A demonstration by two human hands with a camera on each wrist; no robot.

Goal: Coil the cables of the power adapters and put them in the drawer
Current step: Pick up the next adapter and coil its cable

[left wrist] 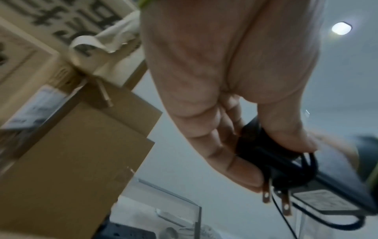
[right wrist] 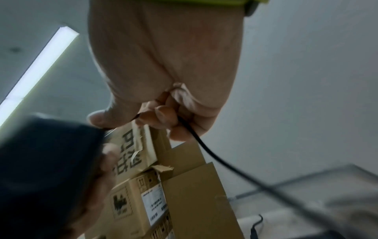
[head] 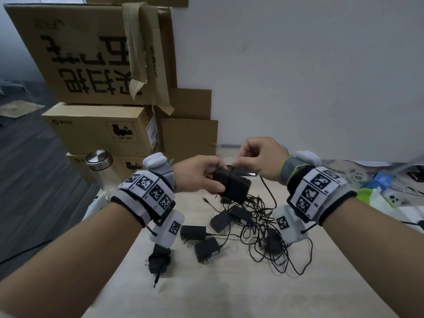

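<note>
wrists: white bands [head: 151, 191], black square markers | cuffs: grey, lime-edged [head: 289, 167]

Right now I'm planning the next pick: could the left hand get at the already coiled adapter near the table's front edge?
Probably not yet. The coiled adapter lies uncovered just below the left wrist, so the way is free, but the left hand grips another adapter whose cable the right hand pinches.

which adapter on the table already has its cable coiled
The adapter nearest the table's left edge, below the left wrist: its cable is wrapped round its body, while the others' cables lie loose and tangled.
</note>
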